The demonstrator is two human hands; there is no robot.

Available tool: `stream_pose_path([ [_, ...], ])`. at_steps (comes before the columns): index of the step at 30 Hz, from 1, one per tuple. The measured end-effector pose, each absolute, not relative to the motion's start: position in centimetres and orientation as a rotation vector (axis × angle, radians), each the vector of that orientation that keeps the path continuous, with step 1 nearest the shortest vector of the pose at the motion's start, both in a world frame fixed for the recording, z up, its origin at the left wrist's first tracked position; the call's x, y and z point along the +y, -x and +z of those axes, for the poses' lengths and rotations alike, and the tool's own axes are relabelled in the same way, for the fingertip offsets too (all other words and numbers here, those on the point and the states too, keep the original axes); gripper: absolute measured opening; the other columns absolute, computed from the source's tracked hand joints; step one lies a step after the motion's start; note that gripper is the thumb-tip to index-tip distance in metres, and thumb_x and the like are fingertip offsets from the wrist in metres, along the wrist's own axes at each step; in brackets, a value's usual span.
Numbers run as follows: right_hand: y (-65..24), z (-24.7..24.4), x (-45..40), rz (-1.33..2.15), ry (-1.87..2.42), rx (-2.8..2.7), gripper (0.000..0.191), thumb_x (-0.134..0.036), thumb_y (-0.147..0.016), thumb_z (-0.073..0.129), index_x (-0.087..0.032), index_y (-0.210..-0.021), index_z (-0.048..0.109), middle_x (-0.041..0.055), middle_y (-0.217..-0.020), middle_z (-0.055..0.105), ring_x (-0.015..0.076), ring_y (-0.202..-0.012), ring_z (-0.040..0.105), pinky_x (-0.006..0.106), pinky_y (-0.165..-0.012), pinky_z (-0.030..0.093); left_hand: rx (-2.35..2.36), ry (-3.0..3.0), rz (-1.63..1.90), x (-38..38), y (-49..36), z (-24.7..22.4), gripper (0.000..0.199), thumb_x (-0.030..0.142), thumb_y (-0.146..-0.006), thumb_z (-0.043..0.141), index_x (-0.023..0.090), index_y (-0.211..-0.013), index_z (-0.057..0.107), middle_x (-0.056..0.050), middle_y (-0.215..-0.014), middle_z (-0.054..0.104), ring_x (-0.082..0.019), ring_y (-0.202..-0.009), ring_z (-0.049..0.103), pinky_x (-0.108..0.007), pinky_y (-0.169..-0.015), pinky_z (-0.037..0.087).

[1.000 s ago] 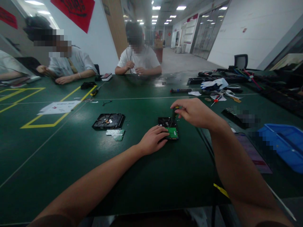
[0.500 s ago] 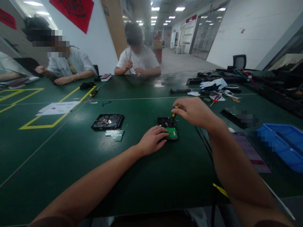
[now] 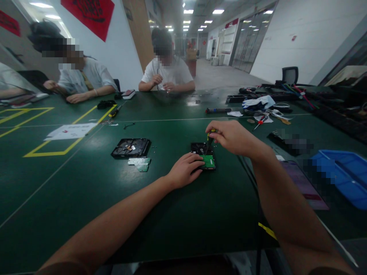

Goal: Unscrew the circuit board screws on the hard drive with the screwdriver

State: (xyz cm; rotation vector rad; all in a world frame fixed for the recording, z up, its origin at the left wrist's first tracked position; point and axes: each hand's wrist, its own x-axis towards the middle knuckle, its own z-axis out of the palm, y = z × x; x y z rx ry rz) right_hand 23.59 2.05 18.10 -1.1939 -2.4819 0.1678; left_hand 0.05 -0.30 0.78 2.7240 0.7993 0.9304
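A black hard drive with a green circuit board lies on the table in front of me. My left hand holds it from the left side, fingers laid across the board and thumb along the near edge. Pinched in my right hand is a small yellow-and-black screwdriver, nearly upright, its tip down at the board's far edge. Whether the tip sits in a screw is too small to make out. Left of my hands lies a second hard drive, with a loose circuit board just in front of it.
Tiny screws lie beside both drives. On the right are a blue tray, a tablet-like flat device, a dark drive-like part and a red screwdriver. White-and-blue gloves lie farther back. Co-workers sit across the green table.
My right hand has shifted slightly left and down with its fingers turned around the screwdriver handle. My left hand and the hard drive stay in place.
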Motion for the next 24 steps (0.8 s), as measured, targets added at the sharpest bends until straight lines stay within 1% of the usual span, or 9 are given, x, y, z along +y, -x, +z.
stream_pose_path([
  [3, -23.68, 18.12, 2.03, 0.162, 1.185, -2.501, 0.024, -0.016, -0.097, 0.057, -0.021, -0.112, 0.075, 0.0066, -0.107, 0.082, 0.0228, -0.093, 0.075, 0.034, -0.086, 0.049, 0.801, -2.730, 0.935, -0.31, -0.04, 0.74, 0.030, 0.029, -0.105, 0.064, 0.022, -0.133, 0.069, -0.012, -0.136, 0.070, -0.030, -0.132, 0.063, -0.056, -0.115, 0.054],
  [6, -23.66, 18.07, 1.98, 0.124, 1.226, -2.478, 0.019, -0.024, -0.099, 0.062, -0.020, -0.112, 0.074, 0.0073, -0.100, 0.082, 0.0241, -0.087, 0.075, 0.035, -0.081, 0.049, 0.799, -2.723, 0.937, -0.31, -0.06, 0.70, 0.030, 0.030, -0.105, 0.063, 0.023, -0.133, 0.069, -0.011, -0.135, 0.070, -0.029, -0.132, 0.063, -0.057, -0.115, 0.054],
  [10, -23.58, 17.97, 2.00, -0.014, 1.323, -2.428, 0.018, -0.034, -0.099, 0.068, -0.019, -0.107, 0.074, 0.0091, -0.095, 0.081, 0.0269, -0.087, 0.073, 0.036, -0.077, 0.046, 0.796, -2.717, 0.950, -0.25, -0.11, 0.60, 0.031, 0.030, -0.104, 0.064, 0.024, -0.134, 0.069, -0.011, -0.134, 0.070, -0.030, -0.131, 0.064, -0.057, -0.115, 0.055],
  [14, -23.55, 18.00, 2.16, -0.027, 1.273, -2.456, 0.018, -0.037, -0.100, 0.068, -0.021, -0.104, 0.075, 0.0074, -0.095, 0.080, 0.0251, -0.086, 0.072, 0.035, -0.079, 0.046, 0.791, -2.727, 0.948, -0.19, -0.13, 0.59, 0.030, 0.030, -0.104, 0.064, 0.024, -0.133, 0.069, -0.011, -0.135, 0.070, -0.030, -0.131, 0.064, -0.057, -0.115, 0.054],
  [16, -23.57, 18.08, 2.21, -0.025, 1.245, -2.466, 0.017, -0.035, -0.099, 0.069, -0.020, -0.105, 0.077, 0.0082, -0.098, 0.080, 0.0244, -0.087, 0.071, 0.035, -0.080, 0.046, 0.795, -2.732, 0.946, -0.21, -0.12, 0.66, 0.030, 0.030, -0.105, 0.063, 0.023, -0.133, 0.069, -0.011, -0.135, 0.070, -0.030, -0.132, 0.064, -0.056, -0.116, 0.054],
  [18, -23.60, 18.18, 2.18, -0.002, 1.220, -2.476, 0.016, -0.028, -0.097, 0.069, -0.020, -0.108, 0.079, 0.0090, -0.104, 0.081, 0.0240, -0.089, 0.072, 0.035, -0.083, 0.047, 0.800, -2.735, 0.930, -0.27, -0.10, 0.79, 0.029, 0.030, -0.105, 0.063, 0.022, -0.133, 0.069, -0.011, -0.135, 0.070, -0.030, -0.131, 0.064, -0.055, -0.117, 0.053],
  [21, -23.64, 18.26, 2.04, 0.090, 1.182, -2.498, 0.025, -0.018, -0.096, 0.063, -0.020, -0.115, 0.079, 0.0083, -0.111, 0.082, 0.0235, -0.092, 0.074, 0.035, -0.086, 0.049, 0.806, -2.728, 0.916, -0.39, -0.09, 0.97, 0.030, 0.030, -0.105, 0.062, 0.022, -0.133, 0.069, -0.012, -0.135, 0.070, -0.030, -0.131, 0.064, -0.056, -0.117, 0.053],
  [24, -23.62, 18.21, 1.91, 0.133, 1.194, -2.500, 0.034, -0.015, -0.096, 0.057, -0.020, -0.123, 0.078, 0.0077, -0.110, 0.083, 0.0226, -0.087, 0.074, 0.036, -0.084, 0.050, 0.813, -2.717, 0.921, -0.45, -0.09, 1.07, 0.030, 0.030, -0.105, 0.063, 0.023, -0.133, 0.069, -0.011, -0.135, 0.070, -0.030, -0.132, 0.064, -0.057, -0.116, 0.053],
])
